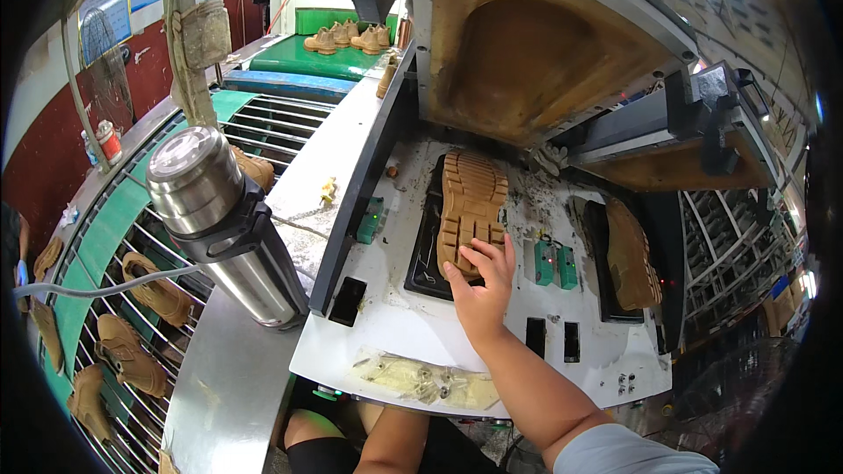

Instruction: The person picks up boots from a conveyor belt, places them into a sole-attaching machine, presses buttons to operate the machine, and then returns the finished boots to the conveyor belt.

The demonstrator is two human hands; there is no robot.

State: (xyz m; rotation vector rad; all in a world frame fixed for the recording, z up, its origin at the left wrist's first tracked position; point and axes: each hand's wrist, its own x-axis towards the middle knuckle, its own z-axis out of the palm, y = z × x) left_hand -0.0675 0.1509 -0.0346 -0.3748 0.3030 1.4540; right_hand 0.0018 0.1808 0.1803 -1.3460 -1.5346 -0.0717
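An upturned work boot (475,197), its tan lugged sole facing up, lies on a black pad (424,274) in the left bay of a press. My right hand (486,288) rests over the heel end, fingers spread and stretched out, thumb at the heel's left edge. Whether the fingertips press on the sole or only touch it is hard to make out. Of my left arm only the forearm (395,441) shows, below the front edge of the white press table (338,360); the hand itself is hidden.
A raised press lid (527,53) hangs above the boot. Another upturned shoe (629,256) lies in the right bay. Green sensor boxes (555,264) sit between the bays. A steel thermos (230,237) stands at left, beside a roller conveyor (189,298) carrying several tan shoes.
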